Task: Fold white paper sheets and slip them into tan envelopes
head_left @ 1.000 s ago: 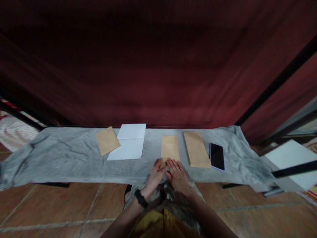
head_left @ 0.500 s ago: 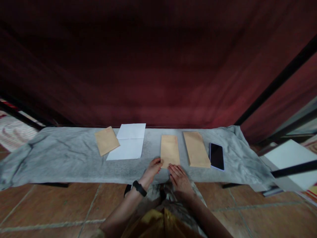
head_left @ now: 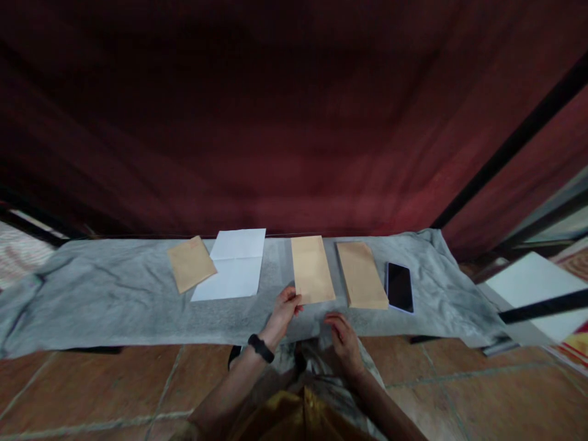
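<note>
A brown paper envelope (head_left: pixel 314 268) is pinched at its lower left corner by my left hand (head_left: pixel 285 305). Its near end seems lifted off the cloth, and a shadow falls along its left side. My right hand (head_left: pixel 345 343) is off the envelope, near the front edge of the cloth, with loosely bent fingers and nothing in them. To the right of the held envelope lies a thick stack of brown envelopes (head_left: pixel 362 275). Left of it is a creased white sheet of paper (head_left: pixel 236 272), with another brown envelope (head_left: pixel 192 264) overlapping its left edge.
A phone (head_left: pixel 400 288) lies just right of the stack. Grey cloth (head_left: pixel 114 294) covers the long, narrow surface. A dark red curtain (head_left: pixel 294 153) hangs behind it. Black bars (head_left: pixel 514 144) and a white panel (head_left: pixel 535 294) stand at the right.
My right hand has come off the envelope and drawn back, its fingers now bent. The envelope, still in my left hand, has been raised and tilted; its printed marks now show at lower left.
</note>
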The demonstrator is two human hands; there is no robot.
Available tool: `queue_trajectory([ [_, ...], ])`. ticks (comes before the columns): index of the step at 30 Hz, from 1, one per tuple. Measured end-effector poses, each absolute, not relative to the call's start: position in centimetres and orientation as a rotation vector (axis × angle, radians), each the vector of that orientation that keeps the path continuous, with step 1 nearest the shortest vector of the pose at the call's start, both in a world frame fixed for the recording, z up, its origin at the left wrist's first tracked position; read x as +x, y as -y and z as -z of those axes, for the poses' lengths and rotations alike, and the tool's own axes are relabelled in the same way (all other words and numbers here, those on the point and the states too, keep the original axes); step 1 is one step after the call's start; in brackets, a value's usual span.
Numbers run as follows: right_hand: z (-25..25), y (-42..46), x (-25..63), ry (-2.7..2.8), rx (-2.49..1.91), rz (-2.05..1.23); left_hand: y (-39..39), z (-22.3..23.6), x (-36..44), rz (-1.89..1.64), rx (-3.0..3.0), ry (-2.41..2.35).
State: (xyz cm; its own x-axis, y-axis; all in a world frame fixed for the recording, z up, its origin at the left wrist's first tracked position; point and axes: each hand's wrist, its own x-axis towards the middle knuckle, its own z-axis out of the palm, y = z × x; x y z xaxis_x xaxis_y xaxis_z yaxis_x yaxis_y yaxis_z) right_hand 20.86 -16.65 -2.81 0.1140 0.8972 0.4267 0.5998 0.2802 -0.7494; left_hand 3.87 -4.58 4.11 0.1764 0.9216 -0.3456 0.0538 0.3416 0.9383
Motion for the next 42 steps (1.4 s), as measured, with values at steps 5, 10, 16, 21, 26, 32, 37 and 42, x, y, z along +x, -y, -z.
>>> queue_trajectory([
  [5, 2.3, 16.2, 20.4, 1.710, -1.482, -0.316, 4.3, -4.7, 7.0, -0.796, 1.031, -1.127],
  [10, 1.8, 16.1, 20.3, 1.757, -1.467, -0.307, 4.4, -4.7, 11.3, -0.727, 1.011, -1.048],
  [16, 1.6, 16.1, 20.3, 1.766, -1.476, -0.260, 4.3, -3.7, 15.3, -0.620, 1.038, -1.058],
  [21, 1.8, 16.2, 20.2, 1.766, -1.498, -0.266, 4.1, -3.1, 17.1, -0.515, 1.128, -1.107],
  [26, 1.8, 16.2, 20.1, 1.750, -1.513, -0.294, 4.0, -3.1, 18.0, -0.457, 1.246, -1.158],
  [32, 1.5, 16.2, 20.1, 1.788, -1.529, -0.248, 4.3, -3.3, 17.8, -0.430, 1.435, -1.212],
  [37, 1.6, 16.3, 20.3, 1.808, -1.499, -0.232, 4.1, -4.2, 14.7, -0.572, 1.651, -1.289],
  [42, 2.0, 16.4, 20.4, 1.786, -1.458, -0.235, 3.2, -4.2, 6.1, -0.720, 2.122, -1.519],
])
